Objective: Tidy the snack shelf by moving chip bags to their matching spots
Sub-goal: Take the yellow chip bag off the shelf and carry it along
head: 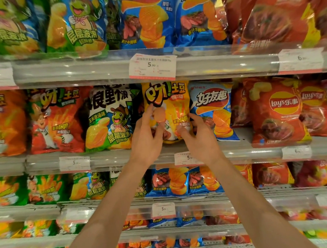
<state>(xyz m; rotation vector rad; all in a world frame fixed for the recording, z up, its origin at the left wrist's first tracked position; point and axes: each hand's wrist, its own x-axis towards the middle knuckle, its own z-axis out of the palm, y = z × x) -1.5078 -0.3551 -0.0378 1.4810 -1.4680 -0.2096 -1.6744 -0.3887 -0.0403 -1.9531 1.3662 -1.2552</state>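
On the middle shelf [236, 152], both hands meet one yellow chip bag [174, 102]. The left hand [147, 138] is half closed, with its fingers laid on the front of the bag and the thumb near the left edge. The right hand [198, 135] curls around the lower right corner of the bag, fingers bent, thumb at the front. The bag stands upright between a white and green bag [109, 117] on its left and a blue bag [215, 109] on its right, touching both. A bag with the same logo, in red and orange [56, 120], stands further left, so I think the yellow one is in the wrong place. The risk is this: the bags are packed tightly, and pulling it out could drag a neighbour over the shelf edge. The smooth foil can also slip from a loose grip.
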